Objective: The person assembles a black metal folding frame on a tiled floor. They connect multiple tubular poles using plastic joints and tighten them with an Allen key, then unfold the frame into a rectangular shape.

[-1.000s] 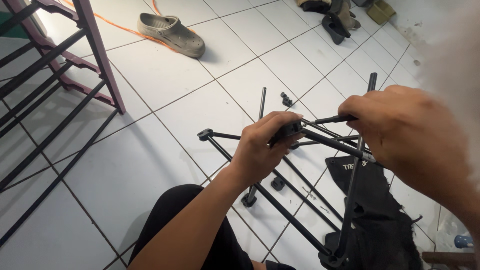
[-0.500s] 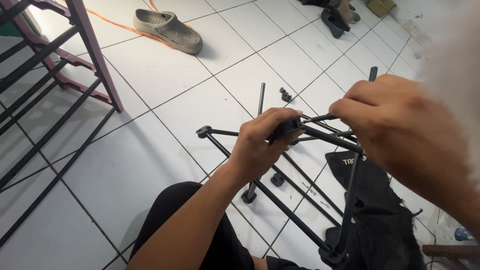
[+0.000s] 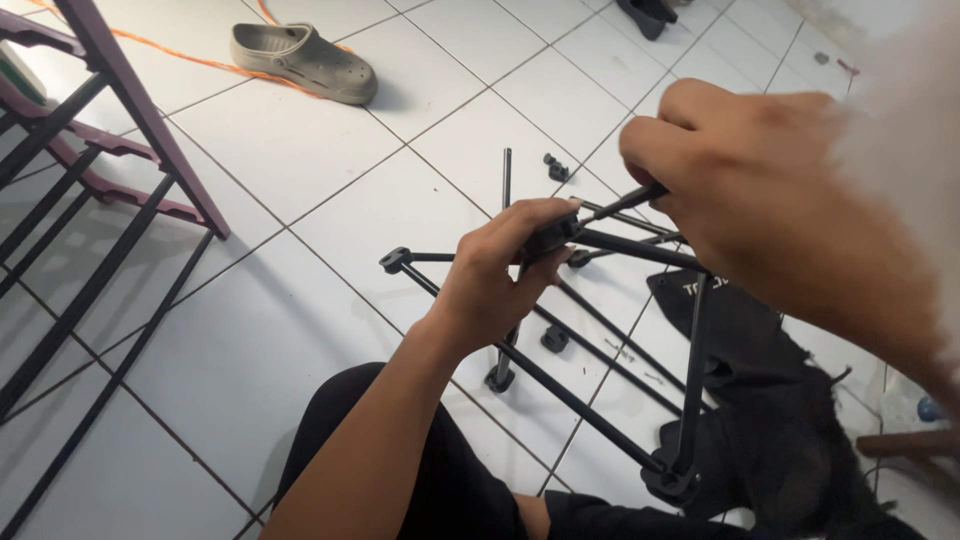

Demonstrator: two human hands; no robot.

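Note:
A black folding frame of thin rods [image 3: 570,390] is spread over the white tiles in front of me. My left hand [image 3: 505,275] grips a black joint hub of that frame, lifted off the floor. My right hand [image 3: 760,200] is close to the camera and pinches one thin black rod [image 3: 630,200] that runs toward the hub. Other rods fan out from the hub down to black end caps on the floor. A loose rod [image 3: 506,175] lies flat on the tiles beyond my left hand.
A black fabric bag [image 3: 760,400] lies crumpled at the right. A grey clog shoe [image 3: 300,60] and an orange cord [image 3: 190,62] sit at the far left. A dark red metal rack [image 3: 120,120] stands at the left. A small black clip [image 3: 556,166] rests on the tiles.
My right hand has moved up and left, closer to the camera, still on its rod. My left hand keeps its grip on the hub and has barely shifted.

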